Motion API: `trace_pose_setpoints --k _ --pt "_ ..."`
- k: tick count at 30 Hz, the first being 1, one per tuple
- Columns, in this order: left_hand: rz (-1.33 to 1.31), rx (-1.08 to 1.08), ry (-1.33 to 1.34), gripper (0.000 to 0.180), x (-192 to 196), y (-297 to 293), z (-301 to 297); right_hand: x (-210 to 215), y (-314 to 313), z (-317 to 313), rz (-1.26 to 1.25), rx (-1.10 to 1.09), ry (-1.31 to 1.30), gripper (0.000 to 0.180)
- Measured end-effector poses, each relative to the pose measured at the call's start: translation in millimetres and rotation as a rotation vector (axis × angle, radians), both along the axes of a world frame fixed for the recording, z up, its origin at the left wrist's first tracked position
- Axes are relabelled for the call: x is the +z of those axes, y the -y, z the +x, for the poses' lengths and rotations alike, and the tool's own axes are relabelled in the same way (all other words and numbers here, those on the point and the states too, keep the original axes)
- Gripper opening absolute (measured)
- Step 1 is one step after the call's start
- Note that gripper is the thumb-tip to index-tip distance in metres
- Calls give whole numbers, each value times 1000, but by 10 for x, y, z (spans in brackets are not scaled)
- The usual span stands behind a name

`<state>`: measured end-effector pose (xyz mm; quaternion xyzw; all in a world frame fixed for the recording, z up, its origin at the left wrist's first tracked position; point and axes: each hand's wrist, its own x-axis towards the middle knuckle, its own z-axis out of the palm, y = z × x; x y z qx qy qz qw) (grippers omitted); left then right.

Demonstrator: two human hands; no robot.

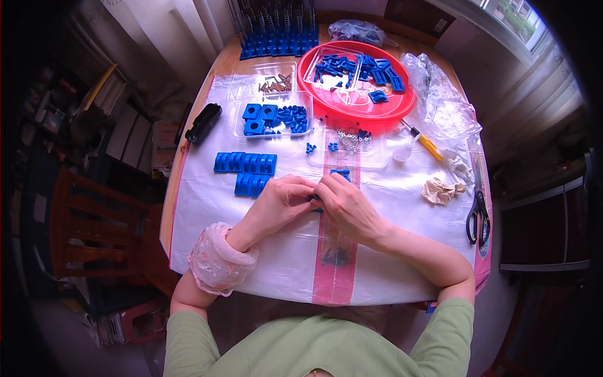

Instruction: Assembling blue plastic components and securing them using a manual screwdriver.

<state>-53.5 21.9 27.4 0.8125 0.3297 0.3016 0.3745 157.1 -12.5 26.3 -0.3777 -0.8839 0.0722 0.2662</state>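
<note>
Left hand (pixel 281 196) and right hand (pixel 347 204) meet over tabletop (pixel 402 242), fingers of both pinched on 1 small blue part (pixel 315 197), mostly hidden, so can't tell its fit. Beyond, left: 2 rows of blue pieces (pixel 245 164), likely done. Farther, likely left: loose blue parts (pixel 292 118) in clear tray (pixel 286 98), then red basin (pixel 352 115).

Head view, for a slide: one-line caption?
Left hand and right hand meet at a small blue part, with a red tray of blue pieces beyond.
</note>
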Motion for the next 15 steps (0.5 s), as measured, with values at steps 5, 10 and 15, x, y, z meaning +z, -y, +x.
trace_pose_setpoints --k 5,10,15 --pt "-10 18 13 24 -39 3 6 -40 -5 -10 -4 -7 -31 17" --pt "-44 8 18 24 -25 -5 24 -8 -30 10 -60 -8 -14 16" --pt "-42 15 53 25 -68 -15 2 5 -59 20 -112 -14 -101 20"
